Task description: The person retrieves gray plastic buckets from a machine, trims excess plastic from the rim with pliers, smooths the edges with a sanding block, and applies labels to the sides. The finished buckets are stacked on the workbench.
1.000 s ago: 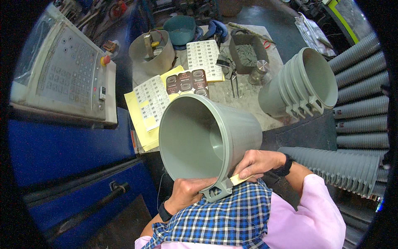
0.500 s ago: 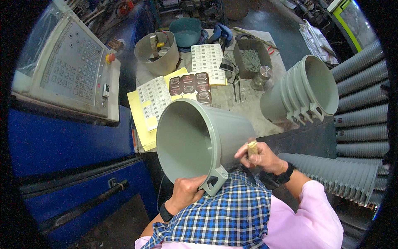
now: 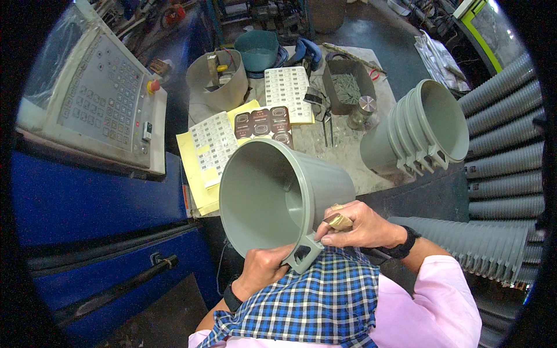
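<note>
A grey plastic bucket (image 3: 272, 197) lies on its side over my lap, its open mouth turned up and to the left. My left hand (image 3: 264, 269) grips its lower rim beside the grey handle lug (image 3: 303, 257). My right hand (image 3: 360, 223) rests against the bucket's outer wall just above that lug and pinches a small tan tool (image 3: 338, 220) with a wooden-looking grip. A blue and white checked cloth (image 3: 325, 301) covers my lap under the bucket.
The worktable (image 3: 342, 153) holds sticker sheets (image 3: 212, 145), yellow paper, a dark label sheet (image 3: 264, 123), a tray of small parts (image 3: 347, 87) and a nested stack of grey buckets (image 3: 423, 133). More stacks lie at right (image 3: 499, 243). A machine control panel (image 3: 101, 98) stands at left.
The bucket has turned and shifted left, its mouth now facing more upward. My right hand came from under the rim to the outer wall, now holding the small tool near the lug.
</note>
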Demonstrator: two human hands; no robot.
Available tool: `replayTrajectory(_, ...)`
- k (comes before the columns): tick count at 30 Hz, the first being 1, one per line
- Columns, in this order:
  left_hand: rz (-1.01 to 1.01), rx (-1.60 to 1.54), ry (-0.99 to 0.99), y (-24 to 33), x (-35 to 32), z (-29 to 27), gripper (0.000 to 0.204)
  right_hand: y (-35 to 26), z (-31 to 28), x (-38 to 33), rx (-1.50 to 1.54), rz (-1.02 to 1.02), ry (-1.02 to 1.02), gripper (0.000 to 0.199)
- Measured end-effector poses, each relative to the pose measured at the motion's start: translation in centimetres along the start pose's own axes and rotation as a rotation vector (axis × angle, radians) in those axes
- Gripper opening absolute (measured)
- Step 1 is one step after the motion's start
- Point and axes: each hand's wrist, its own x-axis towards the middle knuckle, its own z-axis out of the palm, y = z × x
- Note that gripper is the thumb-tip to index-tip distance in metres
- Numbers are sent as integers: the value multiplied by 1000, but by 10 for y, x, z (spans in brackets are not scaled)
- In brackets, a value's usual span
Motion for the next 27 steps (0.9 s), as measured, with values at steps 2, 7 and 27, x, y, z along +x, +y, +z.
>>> replayTrajectory(2, 12, 1, -4, 1, 1, 0, 46, -1, -2, 2, 60, 48, -28, 15)
replayTrajectory(7, 74, 27, -20, 5, 3, -2, 50, -3, -6, 5, 23, 57, -108, 15)
replayTrajectory(27, -26, 28, 92, 1, -7, 0, 41, 36, 9, -26, 333, -26, 31, 39)
